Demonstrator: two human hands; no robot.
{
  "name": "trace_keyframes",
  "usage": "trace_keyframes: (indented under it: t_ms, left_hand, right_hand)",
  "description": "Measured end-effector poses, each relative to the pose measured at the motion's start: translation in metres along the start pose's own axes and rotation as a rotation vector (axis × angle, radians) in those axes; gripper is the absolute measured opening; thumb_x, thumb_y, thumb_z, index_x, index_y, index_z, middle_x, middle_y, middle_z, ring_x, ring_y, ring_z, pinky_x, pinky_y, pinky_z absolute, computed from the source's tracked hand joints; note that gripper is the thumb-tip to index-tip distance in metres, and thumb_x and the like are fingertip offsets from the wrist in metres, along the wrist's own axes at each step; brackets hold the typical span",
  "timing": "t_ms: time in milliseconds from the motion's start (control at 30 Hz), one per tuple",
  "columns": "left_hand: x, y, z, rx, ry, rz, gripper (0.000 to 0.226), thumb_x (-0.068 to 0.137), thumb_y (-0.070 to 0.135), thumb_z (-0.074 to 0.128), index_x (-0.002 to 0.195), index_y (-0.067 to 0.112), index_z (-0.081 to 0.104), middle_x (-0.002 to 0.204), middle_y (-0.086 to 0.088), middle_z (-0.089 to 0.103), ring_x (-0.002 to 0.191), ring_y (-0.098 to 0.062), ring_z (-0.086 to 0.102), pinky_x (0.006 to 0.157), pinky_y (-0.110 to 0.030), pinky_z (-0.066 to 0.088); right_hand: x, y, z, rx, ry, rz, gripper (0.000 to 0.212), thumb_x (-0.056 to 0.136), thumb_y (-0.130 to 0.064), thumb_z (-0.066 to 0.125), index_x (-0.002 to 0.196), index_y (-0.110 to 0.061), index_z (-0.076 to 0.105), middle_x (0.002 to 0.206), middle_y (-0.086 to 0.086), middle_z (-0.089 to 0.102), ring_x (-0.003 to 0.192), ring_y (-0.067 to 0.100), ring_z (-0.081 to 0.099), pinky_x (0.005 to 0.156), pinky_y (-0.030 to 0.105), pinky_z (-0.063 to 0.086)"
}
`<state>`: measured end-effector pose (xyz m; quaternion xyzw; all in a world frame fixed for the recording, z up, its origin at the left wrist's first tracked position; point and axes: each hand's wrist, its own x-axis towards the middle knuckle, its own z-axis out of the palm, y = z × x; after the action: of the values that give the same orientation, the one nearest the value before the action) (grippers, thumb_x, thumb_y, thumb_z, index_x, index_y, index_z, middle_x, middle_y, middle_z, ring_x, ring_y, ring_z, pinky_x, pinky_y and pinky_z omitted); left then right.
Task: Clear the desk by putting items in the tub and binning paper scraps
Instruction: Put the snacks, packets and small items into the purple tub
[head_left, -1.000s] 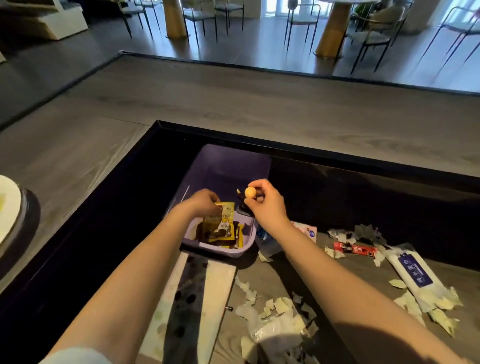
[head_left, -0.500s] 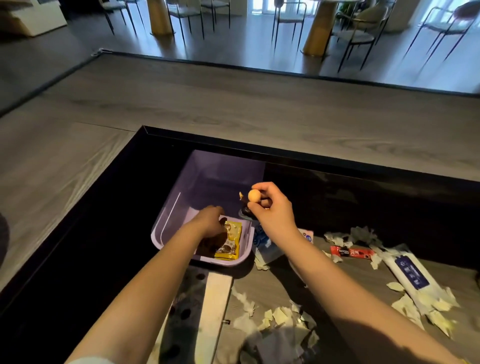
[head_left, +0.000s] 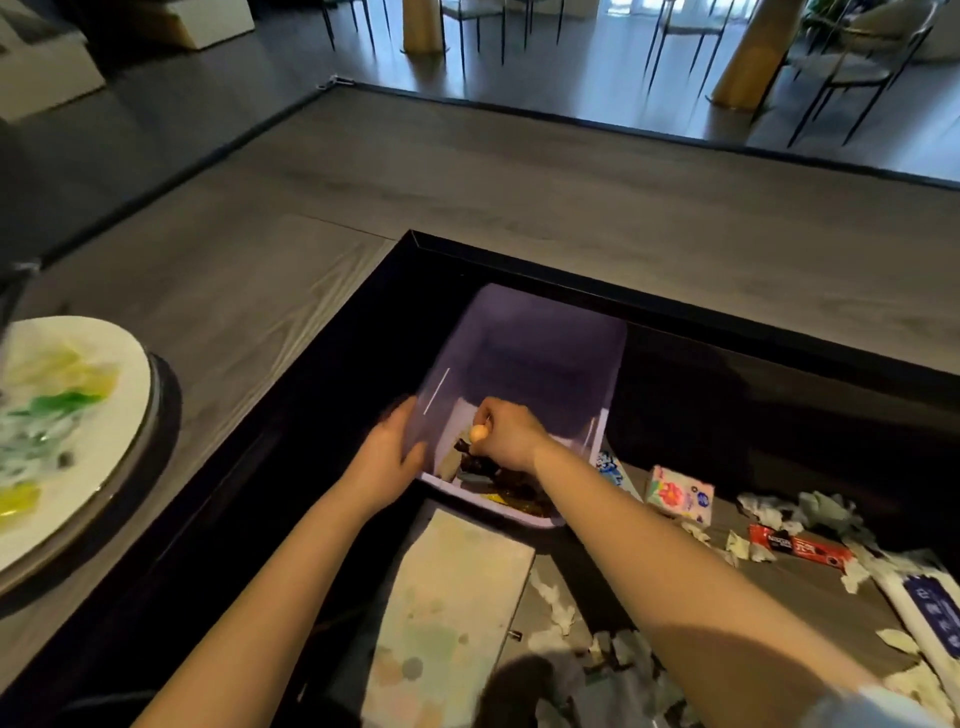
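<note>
Tub (head_left: 524, 353) against left hand (head_left: 387, 460), orange ball (head_left: 478, 432) in right hand (head_left: 514, 436).

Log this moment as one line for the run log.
phase: stowing | left hand: against left wall of tub | right hand: inside tub, holding orange ball | remaining: paper scraps, red packet

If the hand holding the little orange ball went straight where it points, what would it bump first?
Probably the dark packets lying in the tub, just beneath the right hand and its orange ball. Depth is hard to judge, though.
</note>
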<state>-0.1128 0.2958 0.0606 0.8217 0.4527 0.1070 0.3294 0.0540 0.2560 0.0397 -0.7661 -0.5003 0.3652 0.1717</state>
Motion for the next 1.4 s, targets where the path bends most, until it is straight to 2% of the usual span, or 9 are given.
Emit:
trace_keyframes:
  t_ms: [100,233,367,533,767,933,1033,1167,1400]
  left_hand:
    - [-0.009,-0.005,0.003,-0.084,-0.028,-0.047,0.056,0.093,0.005,0.05,0.144,0.009,0.028,0.138,-0.01,0.048,0.128,-0.022,0.046,0.094,-0.013,0.029]
    - [-0.009,-0.008,0.005,-0.006,-0.031,-0.06,0.059,0.096,0.014,0.047,0.147,0.01,0.02,0.14,-0.014,0.048,0.127,-0.026,0.048,0.102,-0.025,0.034]
    - [-0.01,-0.005,0.004,0.038,-0.036,-0.077,0.059,0.096,0.016,0.046,0.148,0.01,0.018,0.141,-0.015,0.046,0.127,-0.026,0.047,0.103,-0.028,0.035]
    - [-0.015,0.001,0.005,0.114,-0.015,-0.066,0.061,0.095,0.022,0.049,0.147,0.009,0.02,0.15,-0.012,0.032,0.137,-0.025,0.034,0.111,-0.029,0.027]
    - [-0.027,0.021,0.018,0.352,0.089,0.054,0.057,0.095,0.035,0.044,0.145,0.013,0.028,0.157,-0.005,0.016,0.147,-0.02,0.005,0.116,-0.041,0.018]
    - [-0.03,0.057,0.036,0.339,0.122,0.185,0.052,0.094,0.033,0.047,0.14,0.011,0.038,0.154,-0.007,0.026,0.146,-0.022,0.011,0.117,-0.042,0.017]
    - [-0.03,0.082,0.053,0.328,0.127,0.262,0.045,0.092,0.028,0.049,0.132,0.007,0.049,0.149,-0.012,0.035,0.144,-0.027,0.018,0.113,-0.047,0.024]
    - [-0.033,0.115,0.081,0.289,0.157,0.418,0.037,0.087,0.024,0.053,0.116,0.002,0.062,0.136,-0.017,0.05,0.137,-0.035,0.034,0.103,-0.052,0.038]
    - [-0.03,0.156,0.147,0.407,-0.071,0.478,0.046,0.091,0.028,0.05,0.134,0.013,0.046,0.149,-0.006,0.036,0.143,-0.021,0.021,0.113,-0.039,0.026]
  right_hand:
    - [0.011,-0.003,0.016,-0.029,-0.048,0.01,0.018,0.085,-0.013,0.06,0.096,-0.017,0.047,0.122,0.017,0.056,0.109,0.031,0.053,0.074,0.027,0.035]
    - [0.018,0.004,0.03,-0.051,-0.082,0.076,0.017,0.091,-0.014,0.053,0.106,-0.012,0.046,0.128,0.019,0.052,0.11,0.031,0.051,0.075,0.028,0.034]
    - [0.018,0.012,0.034,-0.059,-0.082,0.106,0.038,0.092,-0.013,0.05,0.129,-0.008,0.046,0.134,0.017,0.049,0.12,0.033,0.049,0.084,0.03,0.039]
    - [0.008,0.014,0.027,-0.043,-0.053,0.054,0.05,0.09,-0.019,0.056,0.138,-0.014,0.043,0.138,0.013,0.048,0.122,0.029,0.049,0.094,0.033,0.043]
    - [-0.038,0.015,0.003,-0.037,0.185,-0.086,0.037,0.091,-0.022,0.055,0.128,-0.019,0.052,0.132,0.004,0.054,0.122,0.024,0.048,0.095,0.037,0.045]
    - [-0.09,0.046,-0.021,-0.097,0.428,-0.151,0.033,0.091,-0.018,0.055,0.125,-0.017,0.055,0.129,0.001,0.054,0.124,0.019,0.042,0.099,0.034,0.041]
    - [-0.114,0.077,-0.033,-0.144,0.563,-0.185,0.033,0.089,-0.013,0.055,0.121,-0.013,0.058,0.126,0.003,0.056,0.122,0.022,0.044,0.099,0.04,0.042]
    - [-0.141,0.127,-0.04,-0.147,0.618,-0.066,0.033,0.089,-0.014,0.055,0.122,-0.014,0.058,0.126,0.001,0.055,0.12,0.021,0.045,0.097,0.037,0.042]
    - [-0.185,0.221,-0.049,-0.205,0.541,0.183,0.037,0.09,-0.014,0.053,0.128,-0.012,0.053,0.128,0.006,0.054,0.117,0.025,0.05,0.095,0.034,0.04]
